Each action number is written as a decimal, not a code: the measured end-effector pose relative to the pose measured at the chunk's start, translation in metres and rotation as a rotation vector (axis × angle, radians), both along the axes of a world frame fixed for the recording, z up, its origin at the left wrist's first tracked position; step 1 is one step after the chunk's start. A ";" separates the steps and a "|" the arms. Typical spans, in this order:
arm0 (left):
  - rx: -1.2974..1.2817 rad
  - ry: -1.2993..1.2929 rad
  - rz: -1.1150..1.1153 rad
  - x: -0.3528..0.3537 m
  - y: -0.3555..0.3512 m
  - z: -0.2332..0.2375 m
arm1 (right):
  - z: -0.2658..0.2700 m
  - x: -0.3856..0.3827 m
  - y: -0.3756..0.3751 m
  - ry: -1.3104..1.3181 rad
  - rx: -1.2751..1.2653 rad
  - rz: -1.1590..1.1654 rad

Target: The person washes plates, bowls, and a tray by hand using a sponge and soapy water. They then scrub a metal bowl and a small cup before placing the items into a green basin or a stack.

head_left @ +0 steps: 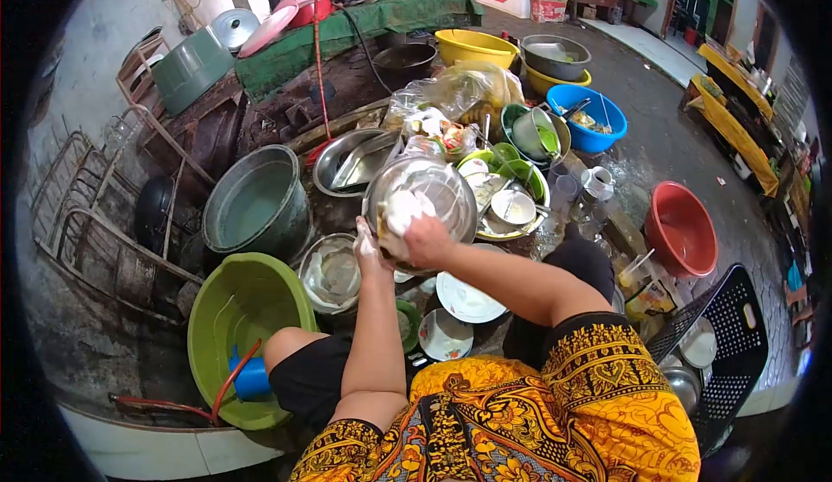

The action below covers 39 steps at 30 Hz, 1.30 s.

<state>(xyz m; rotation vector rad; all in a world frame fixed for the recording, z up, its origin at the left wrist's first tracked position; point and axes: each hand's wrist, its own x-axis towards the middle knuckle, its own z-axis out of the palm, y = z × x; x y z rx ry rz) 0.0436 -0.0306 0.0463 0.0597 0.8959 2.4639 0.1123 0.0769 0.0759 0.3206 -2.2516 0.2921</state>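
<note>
A round metal basin [452,189] is tilted up in front of me, its inside streaked with suds. My left hand [369,246] is closed on its near left rim, with foam on the fingers. Inside the basin, my right hand [427,241] presses a white, foam-covered sponge [407,211] against the metal; the lather hides the sponge's shape. Below lie a soapy metal bowl [331,272], a white plate [471,296] and a white enamel bowl [445,336]. Just right of the basin stands a tub of dirty dishes [513,207].
A grey bucket of water [256,200] and a green tub [247,287] with a blue dipper [252,379] stand left. To the right are a red basin [681,229], a blue basin [588,116] and a black crate [726,335]. A metal rack [130,196] leans near the wall.
</note>
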 end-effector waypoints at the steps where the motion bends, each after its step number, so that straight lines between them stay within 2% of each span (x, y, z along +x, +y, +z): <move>1: -0.164 -0.054 0.064 -0.002 0.005 0.001 | 0.002 -0.004 0.004 0.053 0.066 -0.021; 2: -0.327 -0.107 0.126 0.007 0.008 0.016 | 0.036 0.007 0.005 -0.077 -0.023 -0.056; 3: -0.120 0.051 0.063 0.012 0.008 0.019 | 0.042 -0.006 0.016 -0.321 -0.093 -0.220; 4: -0.033 0.105 0.043 -0.007 0.010 -0.007 | 0.048 -0.019 0.026 -0.561 -0.160 -0.382; 6: -0.081 0.030 0.151 0.005 0.009 0.016 | 0.060 -0.023 0.043 -0.327 -0.478 -0.458; 7: -0.078 0.036 0.159 0.007 0.007 0.021 | 0.045 -0.027 0.053 -0.171 -0.589 -0.428; 8: -0.071 0.004 0.151 0.007 0.004 0.025 | 0.032 -0.028 0.056 -0.018 -0.581 -0.442; 10: -0.054 -0.021 0.148 0.005 -0.001 0.022 | -0.001 -0.031 0.057 -0.113 -0.576 -0.496; 12: 0.122 -0.138 0.148 -0.007 0.001 0.007 | -0.038 -0.038 0.045 -0.310 -0.558 -0.493; 14: 0.179 -0.221 0.202 -0.019 0.003 -0.010 | -0.023 -0.012 0.010 -0.251 -0.401 -0.215; 16: 0.166 -0.199 0.218 -0.025 0.004 -0.015 | -0.030 -0.017 -0.009 -0.056 -0.318 0.030; 18: 0.010 0.050 0.206 -0.010 0.010 0.014 | 0.002 -0.013 -0.015 0.007 -0.238 0.112; 19: -0.202 0.185 0.307 -0.019 0.014 0.003 | -0.004 -0.023 -0.008 -0.079 -0.145 0.022; 20: -0.474 0.460 0.386 -0.014 0.014 -0.009 | 0.008 -0.023 -0.001 -0.146 -0.061 -0.045; 22: -0.907 0.672 0.566 -0.038 0.030 -0.036 | 0.044 -0.028 0.012 -0.190 -0.244 -0.130; 23: -0.784 0.645 0.513 -0.004 0.026 0.020 | 0.057 -0.030 0.019 -0.178 -0.394 -0.178; 24: -0.726 0.659 0.530 0.005 0.025 0.033 | 0.064 -0.032 0.026 -0.166 -0.548 -0.226; 26: -0.629 0.630 0.525 -0.003 0.030 0.021 | 0.063 -0.038 0.041 -0.106 -0.842 -0.379; 28: -0.633 0.612 0.507 -0.006 0.026 0.018 | 0.051 -0.051 0.066 0.111 -1.047 -0.336; 29: -0.482 0.423 0.450 -0.008 0.022 0.018 | 0.048 -0.047 0.071 0.106 -1.084 -0.442; 30: -0.332 0.235 0.390 -0.003 0.018 0.032 | 0.037 -0.049 0.080 -0.035 -1.246 -0.506; 31: -0.167 0.194 0.413 0.006 0.015 0.045 | 0.023 -0.053 0.083 -0.063 -1.234 -0.610; 32: 0.000 0.326 0.425 0.001 0.014 0.035 | 0.016 -0.051 0.078 -0.091 -1.222 -0.716; 34: -0.071 0.189 0.572 0.010 0.019 0.051 | -0.009 -0.056 0.066 -0.261 -1.169 -0.730; 35: -0.137 0.249 0.581 0.004 0.018 0.036 | -0.048 -0.071 0.071 -0.304 -1.132 -0.668; 36: -0.208 0.208 0.531 0.002 0.013 0.039 | -0.056 -0.066 0.057 -0.520 -1.444 -0.510; 37: -0.210 0.220 0.623 0.004 0.014 0.044 | -0.059 -0.058 0.039 -0.719 -1.752 -0.331; 38: -0.216 0.230 0.701 0.009 0.016 0.045 | -0.026 -0.038 0.008 -0.636 -2.082 -0.110; 39: -0.290 0.290 0.719 0.007 0.014 0.042 | -0.089 -0.069 0.007 -0.954 -1.835 -0.022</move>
